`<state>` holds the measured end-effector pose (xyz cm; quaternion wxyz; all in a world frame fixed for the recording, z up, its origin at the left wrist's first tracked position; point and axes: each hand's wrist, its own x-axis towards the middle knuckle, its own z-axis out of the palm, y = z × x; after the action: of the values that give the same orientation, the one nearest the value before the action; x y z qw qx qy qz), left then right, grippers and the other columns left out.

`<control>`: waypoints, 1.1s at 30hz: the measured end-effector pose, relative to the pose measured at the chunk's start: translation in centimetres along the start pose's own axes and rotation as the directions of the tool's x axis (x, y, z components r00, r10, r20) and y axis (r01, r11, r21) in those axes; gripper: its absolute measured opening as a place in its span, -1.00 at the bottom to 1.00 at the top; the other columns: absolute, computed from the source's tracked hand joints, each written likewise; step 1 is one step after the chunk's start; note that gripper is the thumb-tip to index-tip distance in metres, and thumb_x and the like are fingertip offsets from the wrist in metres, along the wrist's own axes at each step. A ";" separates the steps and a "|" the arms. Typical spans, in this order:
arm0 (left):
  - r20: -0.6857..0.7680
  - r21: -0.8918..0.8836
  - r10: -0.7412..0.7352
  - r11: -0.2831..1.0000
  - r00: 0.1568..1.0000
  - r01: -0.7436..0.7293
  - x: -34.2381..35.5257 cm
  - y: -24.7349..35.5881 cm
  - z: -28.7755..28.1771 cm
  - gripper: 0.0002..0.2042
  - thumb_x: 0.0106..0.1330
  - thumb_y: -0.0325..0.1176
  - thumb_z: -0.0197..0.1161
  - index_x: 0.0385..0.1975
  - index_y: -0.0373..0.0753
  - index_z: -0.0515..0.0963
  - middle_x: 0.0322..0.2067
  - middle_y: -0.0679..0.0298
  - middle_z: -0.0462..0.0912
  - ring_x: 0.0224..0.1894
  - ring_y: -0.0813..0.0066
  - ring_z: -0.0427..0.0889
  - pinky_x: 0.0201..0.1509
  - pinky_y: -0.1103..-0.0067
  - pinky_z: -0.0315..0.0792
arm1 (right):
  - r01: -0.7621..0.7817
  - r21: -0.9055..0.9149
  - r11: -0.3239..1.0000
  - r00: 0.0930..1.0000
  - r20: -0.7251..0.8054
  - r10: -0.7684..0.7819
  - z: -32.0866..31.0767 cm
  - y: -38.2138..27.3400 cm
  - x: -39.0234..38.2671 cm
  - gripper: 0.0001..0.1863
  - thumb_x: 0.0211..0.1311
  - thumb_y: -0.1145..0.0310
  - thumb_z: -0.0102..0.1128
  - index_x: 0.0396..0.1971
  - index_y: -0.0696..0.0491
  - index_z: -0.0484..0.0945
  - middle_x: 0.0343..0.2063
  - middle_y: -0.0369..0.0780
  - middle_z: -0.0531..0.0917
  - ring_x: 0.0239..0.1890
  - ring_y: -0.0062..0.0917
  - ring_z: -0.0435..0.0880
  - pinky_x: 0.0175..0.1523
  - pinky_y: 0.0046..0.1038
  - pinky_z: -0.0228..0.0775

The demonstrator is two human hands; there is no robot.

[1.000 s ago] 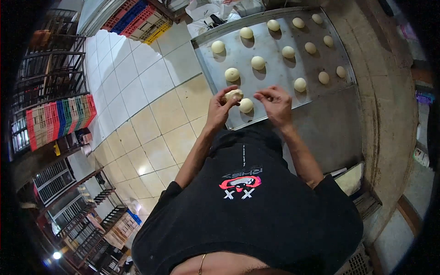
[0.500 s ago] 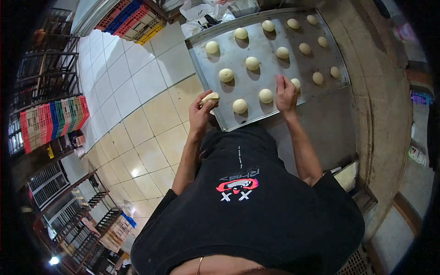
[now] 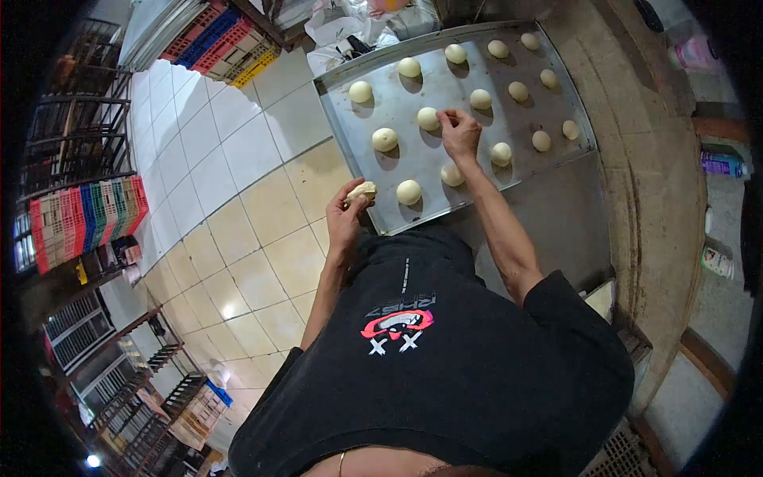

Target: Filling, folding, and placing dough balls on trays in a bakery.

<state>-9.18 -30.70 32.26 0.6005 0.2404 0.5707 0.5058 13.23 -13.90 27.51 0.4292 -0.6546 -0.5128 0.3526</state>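
Note:
Several pale round dough balls [image 3: 385,141] stand in rows on a metal baking tray [image 3: 373,171]. My left hand [image 3: 344,216] is closed around a soft, uneven lump of dough [image 3: 362,191] by the tray's near left corner. Over the tray, my right hand [image 3: 462,139] has its fingertips pinched together at the right side of a dough ball [image 3: 427,119] in the middle row. Whatever is between those fingertips, if anything, is too small to make out. My right wrist partly covers another dough ball [image 3: 451,175] in the near row.
A dark metal surface [image 3: 548,207] lies under the tray's near right side. White plastic bags [image 3: 338,24] sit beyond its far left edge. Stacked coloured crates [image 3: 226,44] and more crates [image 3: 87,211] stand on the left, past the tiled floor [image 3: 238,207]. Bottles [image 3: 719,163] are at the far right.
My right hand has moved left and away from me, from the near row to a middle-row dough ball. My left hand stays at the corner with its lump; the view has shifted slightly.

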 end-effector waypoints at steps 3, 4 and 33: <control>-0.033 -0.025 -0.013 1.000 0.999 0.012 0.0 -0.1 -0.3 -0.68 0.28 -0.59 0.07 0.05 -0.38 0.44 -0.13 0.12 0.60 -0.13 0.40 0.62 0.02 0.52 0.52 | 0.148 -0.174 0.974 0.989 0.018 -0.147 0.6 0.6 0.9 -0.79 0.06 0.28 0.30 -0.47 0.13 0.66 -0.52 -0.15 0.67 -0.47 -0.38 0.66 -0.29 -0.37 0.47; -0.043 -0.037 -0.017 0.999 0.999 0.015 0.0 -0.2 -0.5 -0.68 0.27 -0.60 0.07 0.05 -0.38 0.45 -0.13 0.12 0.60 -0.12 0.40 0.61 0.02 0.52 0.52 | 0.250 -0.259 0.933 0.967 0.023 -0.253 0.8 1.2 1.1 -0.77 0.03 0.24 0.31 -0.48 0.12 0.67 -0.52 -0.14 0.65 -0.46 -0.32 0.64 -0.28 -0.32 0.46; 0.477 0.106 -0.019 0.994 0.879 -0.036 2.5 -0.1 6.2 -0.41 0.23 -0.65 0.12 0.29 -0.23 0.17 -0.01 0.07 0.53 -0.03 0.39 0.56 0.01 0.50 0.50 | 0.333 -0.069 0.940 0.850 0.455 -0.267 -5.8 -5.2 -10.2 -0.91 0.03 0.41 0.26 -0.45 0.08 0.64 -0.28 -0.17 0.63 -0.17 -0.31 0.51 -0.03 -0.33 0.35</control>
<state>-3.81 -26.73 32.52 0.7061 0.3932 0.4316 0.4007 14.23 -24.41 34.77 0.3037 -0.4993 -0.7165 0.3810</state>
